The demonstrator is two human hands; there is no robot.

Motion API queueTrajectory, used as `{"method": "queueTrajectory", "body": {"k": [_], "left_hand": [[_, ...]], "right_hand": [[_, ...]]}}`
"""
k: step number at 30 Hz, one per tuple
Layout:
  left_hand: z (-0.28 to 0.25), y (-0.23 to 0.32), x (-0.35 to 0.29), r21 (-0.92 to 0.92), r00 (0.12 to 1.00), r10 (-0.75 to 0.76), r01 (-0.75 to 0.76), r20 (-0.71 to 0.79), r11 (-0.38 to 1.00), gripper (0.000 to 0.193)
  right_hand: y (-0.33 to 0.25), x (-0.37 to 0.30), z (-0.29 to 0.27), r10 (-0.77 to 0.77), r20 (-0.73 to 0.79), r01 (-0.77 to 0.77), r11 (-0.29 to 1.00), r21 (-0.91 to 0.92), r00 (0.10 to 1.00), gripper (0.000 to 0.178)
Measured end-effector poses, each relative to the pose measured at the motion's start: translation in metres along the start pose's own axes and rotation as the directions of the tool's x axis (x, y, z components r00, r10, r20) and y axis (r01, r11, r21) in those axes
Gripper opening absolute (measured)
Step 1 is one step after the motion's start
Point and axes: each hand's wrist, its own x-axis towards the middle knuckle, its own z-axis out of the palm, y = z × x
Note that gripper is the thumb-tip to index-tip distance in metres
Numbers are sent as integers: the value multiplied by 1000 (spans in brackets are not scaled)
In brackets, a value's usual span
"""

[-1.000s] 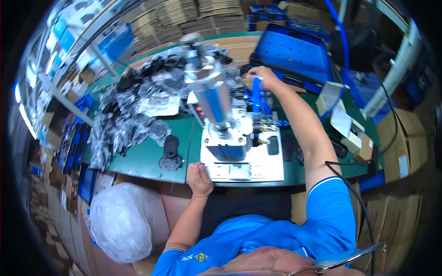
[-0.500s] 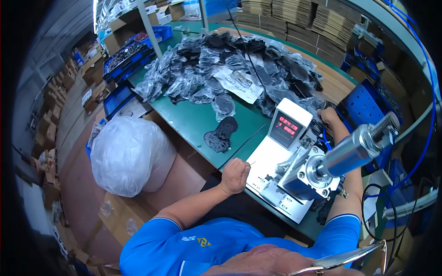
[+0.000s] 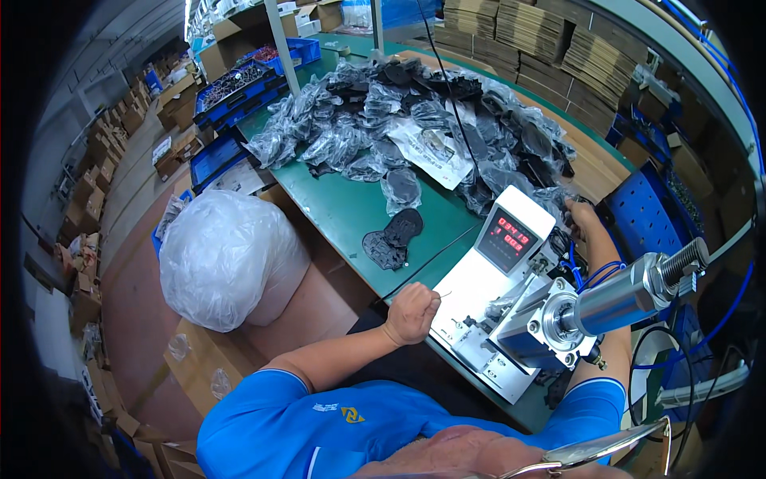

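My left hand (image 3: 411, 313) is closed in a fist at the front edge of the white bench machine (image 3: 456, 297). A thin wire-like piece pokes out from its fingertips over the machine's base. Beyond the machine, my right hand (image 3: 582, 214) reaches to the far side beside dark cables and plastic bags; its fingers are partly hidden. The machine carries a lit red display (image 3: 511, 233) and a metal cylinder (image 3: 614, 299) slanting up to the right. Left of it, two joined-looking black flat pieces (image 3: 391, 241) lie on the green table (image 3: 351, 219).
A large heap of black pieces in clear bags (image 3: 375, 120) covers the table's far part, with a white printed bag (image 3: 431, 152) on top. A big white plastic sack (image 3: 227, 259) stands at left. Blue bins (image 3: 650, 209) stand at right; a dark cable crosses the table.
The view has shifted a little, so the table and machine sit lower and further right. My left hand keeps its fist by the machine; my right hand stays on the far side.
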Motion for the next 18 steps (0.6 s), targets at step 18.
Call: {"method": "queueTrajectory", "body": {"k": [18], "left_hand": [[-3, -2, -6, 37, 999, 45, -44, -11, 998, 13]], "right_hand": [[27, 0, 29, -190, 275, 192, 981, 20, 942, 49]]}}
